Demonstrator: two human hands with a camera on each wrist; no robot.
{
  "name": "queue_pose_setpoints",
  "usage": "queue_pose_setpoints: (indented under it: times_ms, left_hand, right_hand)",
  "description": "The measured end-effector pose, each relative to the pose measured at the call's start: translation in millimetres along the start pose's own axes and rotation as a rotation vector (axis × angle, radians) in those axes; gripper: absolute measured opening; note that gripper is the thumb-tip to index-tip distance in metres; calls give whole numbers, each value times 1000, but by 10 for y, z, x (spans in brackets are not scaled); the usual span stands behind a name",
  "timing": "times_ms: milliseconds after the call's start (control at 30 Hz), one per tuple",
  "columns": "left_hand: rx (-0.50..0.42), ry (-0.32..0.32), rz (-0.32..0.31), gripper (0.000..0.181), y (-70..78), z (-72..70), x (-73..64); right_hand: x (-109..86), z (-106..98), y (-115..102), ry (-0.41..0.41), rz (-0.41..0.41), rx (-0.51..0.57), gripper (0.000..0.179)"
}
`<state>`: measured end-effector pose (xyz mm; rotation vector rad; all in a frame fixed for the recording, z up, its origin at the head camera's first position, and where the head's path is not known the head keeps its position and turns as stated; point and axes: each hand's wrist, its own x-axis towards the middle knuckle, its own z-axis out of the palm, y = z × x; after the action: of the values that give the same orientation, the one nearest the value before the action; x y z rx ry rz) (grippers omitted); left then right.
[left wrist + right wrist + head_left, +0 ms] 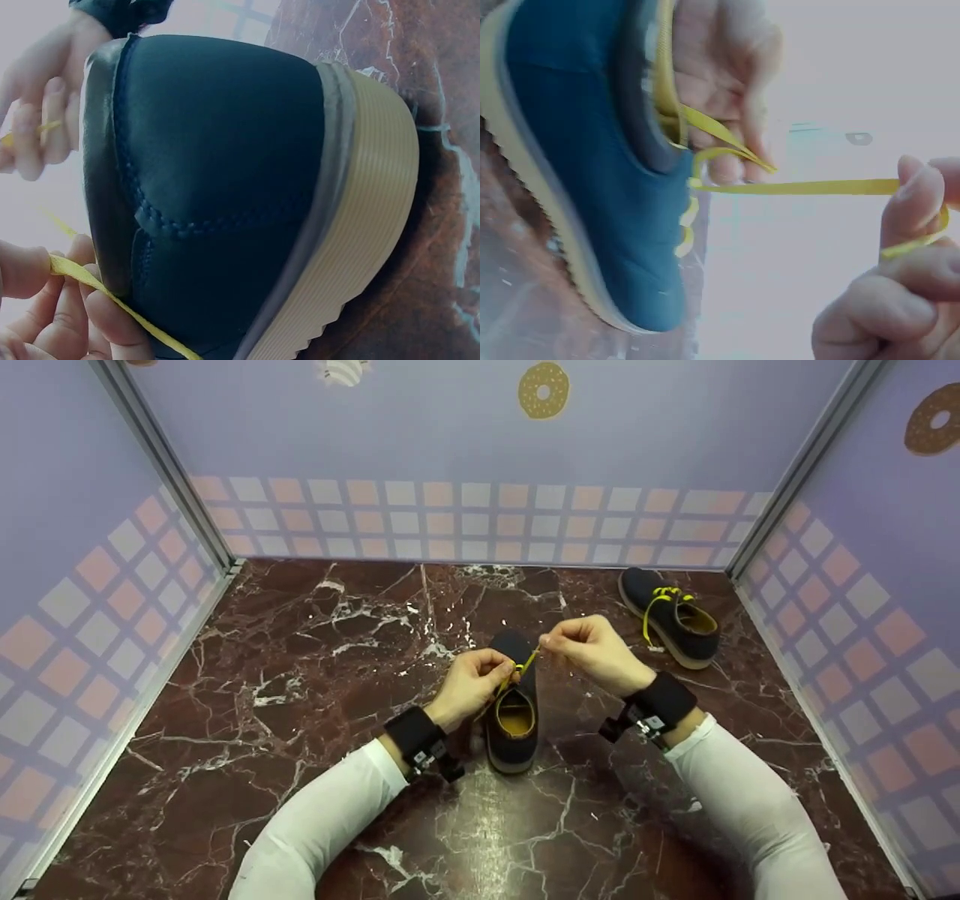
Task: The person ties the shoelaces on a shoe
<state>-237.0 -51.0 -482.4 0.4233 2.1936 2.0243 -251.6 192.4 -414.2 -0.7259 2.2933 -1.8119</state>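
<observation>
on the head view, a dark blue shoe [516, 716] stands upright before me on a veined marble surface [337, 675], toe pointing away, opening toward me. the thumb and fingers of my left hand [469, 686] pinch its yellow lace [530, 660] just above the shoe, while my right hand [596, 652], lifted to the right, grips another length of it at the fingertips, drawn out in a straight line. black wristbands [415, 737] circle both my wrists, beside the cuffs of white sleeves [330, 791]. a second shoe [667, 619], also laced in yellow, stands near the back right corner, one lace end hanging down its side. panels [450, 435] printed with pink and white squares rise on three sides.

on the left wrist view, the heel and ridged cream sole [352, 195] fill the middle. at lower left, my left fingers close on a strand running down along the shoe; at upper left, my right fingers hold a yellow strand too.

on the right wrist view, the shoe lies at left, and the lace stretches from its eyelets to my right thumb and fingers, pinched firmly, its end curling among them. two strands meet at my left fingertips beside the collar.
</observation>
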Motion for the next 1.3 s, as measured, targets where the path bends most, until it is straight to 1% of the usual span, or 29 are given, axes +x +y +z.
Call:
queue_pose_setpoints:
  times_ms: [100, 167, 267, 433, 567, 667, 733, 800, 933, 1067, 1200, 1300]
  left_hand:
    - [-3, -6, 22, 20, -20, -7, 8]
    - [2, -11, 44, 20, -37, -13, 14]
    - [10, -18, 74, 19, -53, -16, 17]
    - [8, -28, 93, 16, -57, -10, 13]
    - [24, -20, 100, 14, -62, -15, 13]
    - [49, -14, 110, 13, -62, -24, 10]
    - [53, -12, 122, 13, -62, -29, 10]
    - [57, -13, 135, 11, -63, -34, 11]
    - [46, -11, 155, 10, -80, -42, 15]
    - [49, 0, 149, 10, -78, -45, 13]
    - [63, 9, 138, 11, -52, -40, 10]
    - [45, 17, 119, 12, -58, -30, 19]
  right_hand:
    - [117, 28, -55, 70, -31, -4, 27]
    - [212, 55, -82, 102, -40, -19, 24]
    - [349, 113, -122, 121, -24, -30, 22]
    - [560, 228, -128, 119, 21, -111, 26]
    - [678, 345, -69, 74, 64, -226, 26]
    - [710, 427, -12, 16, 78, -316, 26]
    - [710, 475, 23, -34, 89, -341, 27]
    - [706, 515, 54, -88, 99, -342, 29]
    - [697, 551, 104, -168, 128, -290, 34]
    - [690, 520, 127, -188, 138, -257, 38]
    - [673, 462, 123, -210, 106, -279, 36]
    - [655, 414, 128, -199, 79, -283, 31]
